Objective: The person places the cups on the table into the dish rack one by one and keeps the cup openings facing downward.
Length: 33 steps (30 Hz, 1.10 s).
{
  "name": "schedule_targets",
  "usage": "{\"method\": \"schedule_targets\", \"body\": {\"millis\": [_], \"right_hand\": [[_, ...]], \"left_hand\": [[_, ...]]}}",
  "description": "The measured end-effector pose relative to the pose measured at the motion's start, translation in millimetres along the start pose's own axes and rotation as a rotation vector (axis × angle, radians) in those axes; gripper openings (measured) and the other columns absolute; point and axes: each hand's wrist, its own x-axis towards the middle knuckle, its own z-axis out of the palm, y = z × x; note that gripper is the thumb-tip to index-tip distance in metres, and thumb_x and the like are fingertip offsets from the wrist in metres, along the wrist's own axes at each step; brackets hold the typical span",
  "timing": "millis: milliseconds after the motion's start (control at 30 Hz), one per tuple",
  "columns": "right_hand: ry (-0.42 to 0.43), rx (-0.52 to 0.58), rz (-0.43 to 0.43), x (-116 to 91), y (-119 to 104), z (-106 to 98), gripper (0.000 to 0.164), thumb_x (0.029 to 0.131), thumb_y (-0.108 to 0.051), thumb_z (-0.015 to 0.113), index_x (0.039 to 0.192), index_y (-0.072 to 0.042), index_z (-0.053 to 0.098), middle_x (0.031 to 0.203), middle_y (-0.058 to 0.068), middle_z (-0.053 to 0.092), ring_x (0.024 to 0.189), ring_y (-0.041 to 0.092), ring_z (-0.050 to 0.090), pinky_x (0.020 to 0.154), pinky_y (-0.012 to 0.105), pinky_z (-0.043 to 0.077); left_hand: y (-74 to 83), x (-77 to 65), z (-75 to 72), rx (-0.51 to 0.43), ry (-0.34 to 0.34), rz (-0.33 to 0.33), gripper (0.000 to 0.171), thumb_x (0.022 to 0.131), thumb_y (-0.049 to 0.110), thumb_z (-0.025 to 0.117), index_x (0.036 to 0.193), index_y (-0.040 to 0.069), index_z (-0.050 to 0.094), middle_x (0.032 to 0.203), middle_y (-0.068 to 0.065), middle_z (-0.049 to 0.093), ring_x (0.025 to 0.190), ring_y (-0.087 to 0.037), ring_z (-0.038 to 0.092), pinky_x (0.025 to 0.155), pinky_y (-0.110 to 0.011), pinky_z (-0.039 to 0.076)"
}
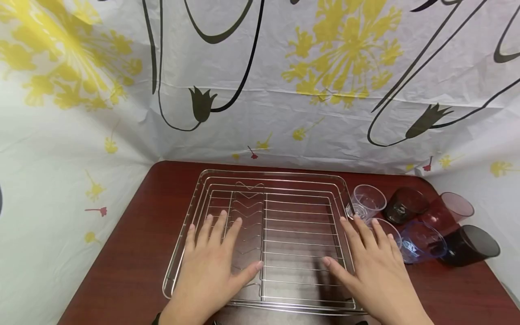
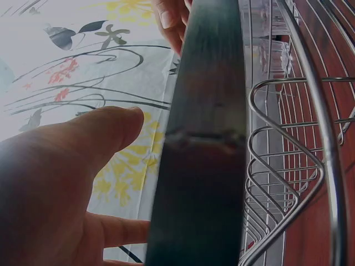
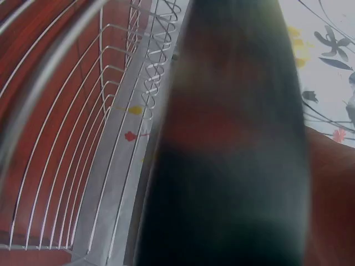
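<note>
A metal wire dish rack (image 1: 272, 173) sits in the middle of the table, with a row of zigzag wire dividers on its left side. Over the rack's left part my left hand (image 1: 211, 264) hovers palm down, its fingers spread and straight. My right hand (image 1: 375, 266) is held likewise over the right edge, with its thumb angled inward. Neither hand grips anything; whether they touch the wires cannot be told. In the left wrist view the left thumb (image 2: 111, 133) shows beside a dark blurred strip. A similar strip hides most of the right hand in the right wrist view.
Right of the rack cluster several glasses: a clear glass (image 1: 369, 199), a dark brown glass (image 1: 406, 205), a red glass (image 1: 448, 210), a blue glass (image 1: 424, 241) and a black glass (image 1: 471, 246). Another clear glass (image 1: 392, 228) is partly behind the right hand. Patterned sheeting (image 1: 252, 104) surrounds the dark red table (image 1: 122, 253).
</note>
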Motion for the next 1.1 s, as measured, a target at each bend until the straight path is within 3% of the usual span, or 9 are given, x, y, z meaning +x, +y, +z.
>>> {"method": "schedule_targets", "body": {"millis": [267,533,933,1100], "right_hand": [[0.006,-0.016,0.014,-0.4,10.6,-3.5,0.090,0.092,-0.070,0.052,0.161,-0.022,0.021,0.160,0.021,0.029,0.148,0.050,0.014,0.116,0.070,0.003],[0.027,-0.019,0.031,3.1,18.6,-2.2,0.086,0.092,-0.067,0.055,0.158,-0.020,0.027,0.157,0.022,0.032,0.145,0.052,0.018,0.109,0.076,0.014],[0.024,-0.014,0.058,3.5,33.5,-2.2,0.083,0.094,-0.063,0.054,0.158,-0.017,0.029,0.157,0.024,0.031,0.146,0.052,0.016,0.112,0.075,0.006],[0.018,-0.024,0.076,3.6,44.8,-0.3,0.083,0.094,-0.063,0.054,0.157,-0.015,0.030,0.156,0.026,0.031,0.145,0.054,0.016,0.109,0.077,0.010]], "left_hand": [[0.3,-0.3,1.4,-0.009,0.000,0.002,0.090,0.081,0.080,0.055,0.149,0.021,0.047,0.158,-0.014,0.039,0.144,-0.042,0.036,0.115,-0.068,0.022],[0.8,-0.3,1.7,-0.009,0.006,0.003,0.090,0.081,0.079,0.057,0.148,0.021,0.048,0.157,-0.014,0.040,0.144,-0.042,0.036,0.115,-0.068,0.022],[-0.1,1.1,3.0,0.003,0.003,0.000,0.089,0.081,0.079,0.058,0.148,0.020,0.049,0.156,-0.014,0.041,0.144,-0.041,0.036,0.115,-0.069,0.022],[0.0,0.2,3.7,-0.001,-0.009,-0.004,0.089,0.081,0.079,0.057,0.149,0.021,0.048,0.157,-0.014,0.041,0.144,-0.041,0.036,0.115,-0.068,0.021]]}}
